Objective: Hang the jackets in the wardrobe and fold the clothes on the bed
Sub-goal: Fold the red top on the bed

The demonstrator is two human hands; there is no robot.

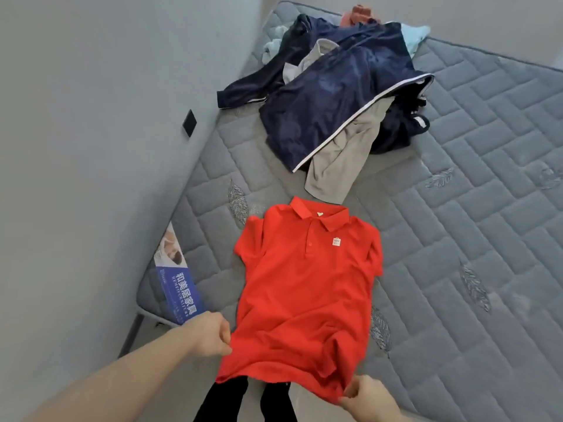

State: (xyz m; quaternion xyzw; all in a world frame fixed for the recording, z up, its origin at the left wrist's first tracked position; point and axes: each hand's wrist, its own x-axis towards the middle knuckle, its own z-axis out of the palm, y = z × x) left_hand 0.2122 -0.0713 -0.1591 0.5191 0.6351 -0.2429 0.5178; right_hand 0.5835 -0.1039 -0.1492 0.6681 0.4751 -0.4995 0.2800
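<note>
While the quilted mattress (457, 208) bears it, both hands' fingers (224, 336) pinch the red polo shirt's (304, 284) hem.

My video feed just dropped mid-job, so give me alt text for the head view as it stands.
A red polo shirt lies face up on a grey quilted mattress, its hem pinched at either corner by the left hand and right hand. Beyond its collar sits a heap of unfolded clothes topped by a navy jacket with white trim.

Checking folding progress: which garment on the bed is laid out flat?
The red polo shirt, hem held by both hands; the navy jacket and grey garment lie heaped.
</note>
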